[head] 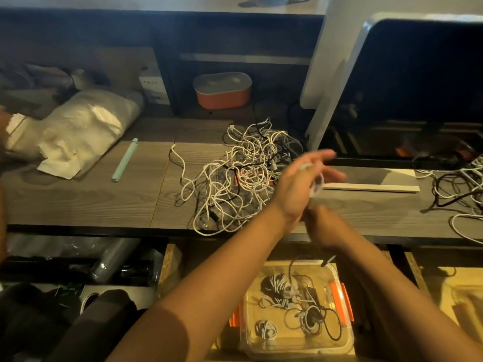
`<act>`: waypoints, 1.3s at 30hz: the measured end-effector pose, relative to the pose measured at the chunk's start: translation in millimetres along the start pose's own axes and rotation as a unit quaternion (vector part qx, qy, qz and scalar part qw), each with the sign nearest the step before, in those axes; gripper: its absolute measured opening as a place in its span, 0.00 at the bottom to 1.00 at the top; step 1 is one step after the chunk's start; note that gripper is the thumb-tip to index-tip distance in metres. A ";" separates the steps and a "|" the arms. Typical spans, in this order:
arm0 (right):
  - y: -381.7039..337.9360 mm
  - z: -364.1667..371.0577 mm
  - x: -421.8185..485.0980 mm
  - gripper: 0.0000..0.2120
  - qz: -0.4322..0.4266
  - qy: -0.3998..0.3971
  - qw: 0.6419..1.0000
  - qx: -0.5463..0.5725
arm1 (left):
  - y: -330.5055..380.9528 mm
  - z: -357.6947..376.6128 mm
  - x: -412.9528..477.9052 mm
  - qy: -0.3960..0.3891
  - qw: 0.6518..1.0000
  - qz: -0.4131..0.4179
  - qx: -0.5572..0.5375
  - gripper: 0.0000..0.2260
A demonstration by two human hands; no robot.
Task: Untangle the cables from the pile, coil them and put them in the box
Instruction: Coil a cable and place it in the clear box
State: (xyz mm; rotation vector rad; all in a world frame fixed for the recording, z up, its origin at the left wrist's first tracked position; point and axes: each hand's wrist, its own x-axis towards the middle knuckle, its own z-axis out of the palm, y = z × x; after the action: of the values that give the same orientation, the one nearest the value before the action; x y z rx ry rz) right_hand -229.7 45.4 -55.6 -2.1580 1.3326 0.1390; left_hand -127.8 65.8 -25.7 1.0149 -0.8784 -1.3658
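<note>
A tangled pile of white and black cables [243,173] lies on the dark wooden desk [91,199]. Just right of the pile, my left hand [298,186] is raised with its fingers stretched forward and a small coil of white cable [317,184] looped around them; it is motion-blurred. My right hand [324,226] sits directly under the left wrist and grips the lower run of that cable, with its fingers partly hidden. Below the desk edge stands a clear plastic box [251,343] with orange latches, holding several coiled cables [279,286].
A second tangle of cables [457,184] lies at the desk's right end. A pale green strip [125,160], a white bag [78,131], a white bar [371,188], an orange container [222,92] and a monitor [418,74] are also on the desk.
</note>
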 end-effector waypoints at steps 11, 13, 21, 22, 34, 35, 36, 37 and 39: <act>-14.3 -17.8 -1.0 0.10 -0.007 -0.003 0.995 -0.096 | -21.6 -38.3 28.3 0.167 0.707 0.201 0.657 0.12; -6.3 -17.9 -0.2 0.09 0.026 0.008 0.991 -0.127 | -24.3 -49.5 29.3 0.138 0.679 0.128 0.709 0.13; 21.3 -31.7 -3.1 0.11 0.087 0.119 0.978 -0.150 | -43.0 -69.7 12.8 -0.005 0.693 0.008 0.721 0.30; 23.9 -35.1 -3.5 0.11 0.094 0.133 0.974 -0.158 | -43.5 -69.0 9.0 -0.024 0.678 0.005 0.734 0.32; 39.0 -31.4 2.2 0.12 0.119 0.119 0.984 -0.060 | -27.7 -46.1 -8.1 -0.118 0.924 -0.139 0.337 0.20; 37.9 -28.3 2.5 0.11 0.117 0.112 0.986 -0.046 | -24.9 -41.8 -10.7 -0.105 0.958 -0.136 0.230 0.20; 34.4 -24.3 2.0 0.11 0.114 0.103 0.987 -0.037 | -21.4 -36.5 -13.3 -0.096 0.977 -0.128 0.139 0.20; 30.2 -18.5 1.9 0.10 0.106 0.097 0.989 -0.035 | -18.5 -31.7 -14.7 -0.094 0.986 -0.119 0.071 0.20; 17.8 -3.8 0.9 0.08 0.075 0.070 0.993 -0.058 | -13.7 -25.8 -13.1 -0.112 0.990 -0.087 0.023 0.19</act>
State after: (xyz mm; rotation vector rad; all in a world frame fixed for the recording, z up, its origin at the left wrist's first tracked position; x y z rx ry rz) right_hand -245.1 37.0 -60.4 -2.1977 1.6031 0.1287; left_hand -108.9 81.2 -46.4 1.0043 -1.0103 -1.6374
